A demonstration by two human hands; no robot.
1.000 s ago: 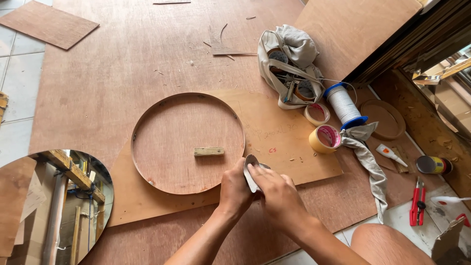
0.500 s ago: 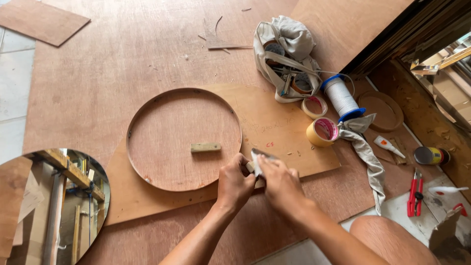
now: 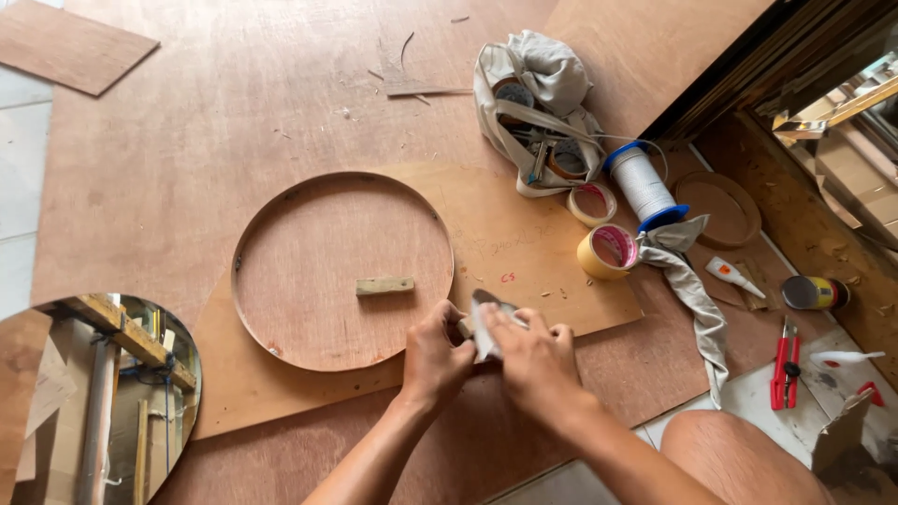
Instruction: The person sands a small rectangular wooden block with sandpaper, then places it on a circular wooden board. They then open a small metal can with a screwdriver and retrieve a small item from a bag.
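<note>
Both hands, left hand point(image 3: 435, 360) and right hand point(image 3: 533, 360), grasp a folded grey sandpaper sheet point(image 3: 486, 327) together, at the rim of the round wooden tray point(image 3: 281, 215) lying on plywood point(image 3: 505, 243).

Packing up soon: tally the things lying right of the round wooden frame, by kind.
Tape rolls: 2, a yellow tape roll and a pale tape roll
Thread spool: 1
Cloth bag: 1
Grey rag: 1
Small round wooden disc: 1
Glue tube: 1
Tin can: 1
Red pliers: 1
Total: 9
</note>
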